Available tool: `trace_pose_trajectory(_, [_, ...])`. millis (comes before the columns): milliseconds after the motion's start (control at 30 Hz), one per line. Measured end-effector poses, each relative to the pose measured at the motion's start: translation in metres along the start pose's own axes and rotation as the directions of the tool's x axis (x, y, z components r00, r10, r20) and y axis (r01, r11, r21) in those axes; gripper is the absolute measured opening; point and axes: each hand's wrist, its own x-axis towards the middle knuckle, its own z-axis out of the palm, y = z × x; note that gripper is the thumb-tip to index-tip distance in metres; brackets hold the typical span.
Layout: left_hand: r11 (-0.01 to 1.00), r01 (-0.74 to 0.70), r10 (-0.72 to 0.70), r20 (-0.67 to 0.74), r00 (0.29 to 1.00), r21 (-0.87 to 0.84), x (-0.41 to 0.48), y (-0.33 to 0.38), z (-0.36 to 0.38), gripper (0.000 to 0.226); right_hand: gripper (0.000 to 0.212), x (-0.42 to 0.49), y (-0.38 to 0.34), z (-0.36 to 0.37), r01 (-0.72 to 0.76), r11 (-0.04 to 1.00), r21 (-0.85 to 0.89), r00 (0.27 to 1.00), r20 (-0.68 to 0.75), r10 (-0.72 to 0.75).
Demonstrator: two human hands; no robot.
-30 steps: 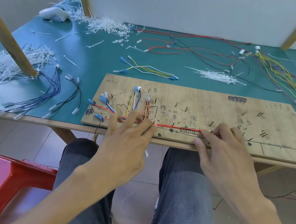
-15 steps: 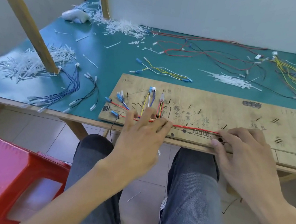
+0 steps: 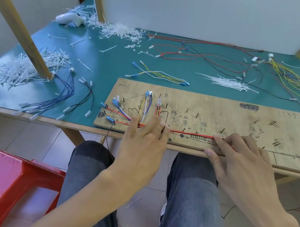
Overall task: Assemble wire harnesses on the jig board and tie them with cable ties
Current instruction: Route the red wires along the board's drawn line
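Barely anything moved, only the view swung left. Left hand (image 3: 143,141) stays flat, pinning the red wires (image 3: 191,133); right hand (image 3: 243,160) presses them further along. They run left-right between both, along the jig board (image 3: 213,111)'s near edge.

Seated worker in faded grey-blue jeans (image 3: 189,206).
Both forearms are bare right to the picture's lower edge; left hand (image 3: 139,150) and right hand (image 3: 242,166) ungloved, the denim softly creased over the knees.

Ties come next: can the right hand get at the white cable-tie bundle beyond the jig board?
Probably yes: the bundle lies uncovered past the jig board, only low pegs between; the right hand must first leave the red wires.
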Motion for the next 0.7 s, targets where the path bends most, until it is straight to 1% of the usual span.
trace_pose_trajectory(67, [0.997,0.029,-0.029,0.008,1.0,-0.077,0.001,-0.001,-0.003,0.069,0.048,0.001,-0.001,-0.001,-0.038,0.997,0.068,0.999,0.019,0.036])
trace_pose_trajectory(133, [0.991,0.043,-0.043,0.007,0.999,-0.13,0.003,-0.001,-0.004,0.075,0.052,0.002,0.0,-0.002,-0.064,0.991,0.114,0.998,0.034,0.061])
trace_pose_trajectory(233, [0.987,0.05,-0.053,-0.013,0.999,-0.151,0.004,-0.002,-0.004,0.082,0.054,0.005,0.001,-0.003,-0.091,0.987,0.13,0.995,0.059,0.084])
trace_pose_trajectory(300, [0.987,0.051,-0.055,-0.022,0.998,-0.154,0.004,-0.004,-0.005,0.084,0.053,0.008,0.002,-0.003,-0.094,0.984,0.149,0.995,0.048,0.087])
trace_pose_trajectory(400, [0.986,0.041,-0.047,-0.032,0.998,-0.162,0.002,-0.005,-0.009,0.082,0.05,0.011,0.006,0.0,-0.083,0.977,0.198,0.996,-0.017,0.088])
trace_pose_trajectory(500, [0.982,-0.004,-0.007,-0.06,0.998,-0.187,-0.005,-0.002,-0.014,0.074,0.045,0.012,0.011,0.004,-0.07,0.965,0.253,0.992,-0.088,0.095])
trace_pose_trajectory(600, [0.959,-0.095,0.063,-0.124,0.99,-0.266,-0.016,0.004,-0.017,0.06,0.035,0.014,0.014,0.005,-0.036,0.945,0.324,0.984,-0.155,0.091])
trace_pose_trajectory(700, [0.93,-0.183,0.14,-0.154,0.978,-0.319,-0.025,0.01,-0.017,0.053,0.019,0.019,0.013,0.0,0.017,0.905,0.426,0.968,-0.234,0.093])
